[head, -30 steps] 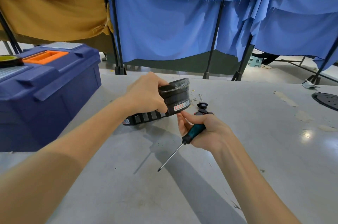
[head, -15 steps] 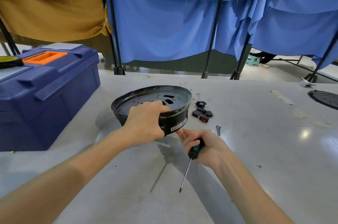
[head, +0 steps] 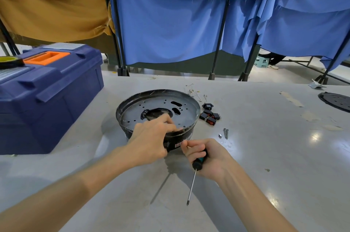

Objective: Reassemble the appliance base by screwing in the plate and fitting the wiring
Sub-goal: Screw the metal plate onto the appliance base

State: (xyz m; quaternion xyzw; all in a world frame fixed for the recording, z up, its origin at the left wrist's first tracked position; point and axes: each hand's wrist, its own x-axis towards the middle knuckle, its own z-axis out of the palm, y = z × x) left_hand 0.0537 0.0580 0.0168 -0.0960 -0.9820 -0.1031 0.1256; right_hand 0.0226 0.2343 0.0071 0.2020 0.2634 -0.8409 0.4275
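Early yet: left fingers [head: 166, 121] hold our round black appliance base [head: 121, 110], right fingers [head: 189, 147] the teal-handled screwdriver [head: 198, 162]; three-o'clock silver screws [head: 225, 133] undriven.

Round black appliance base [head: 189, 134] stands open side up on the grey surface [head: 265, 137], a perforated grey metal plate [head: 132, 110] seated inside; right of the base lie black-and-red switches [head: 209, 116] and two loose screws [head: 225, 133]; in front, the right hand [head: 208, 158] grips a teal-handled screwdriver [head: 192, 184].

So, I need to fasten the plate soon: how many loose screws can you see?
2 long screws, side by side on the table right of the appliance base. A small silvery piece beside them is too small to tell; more may be hidden.
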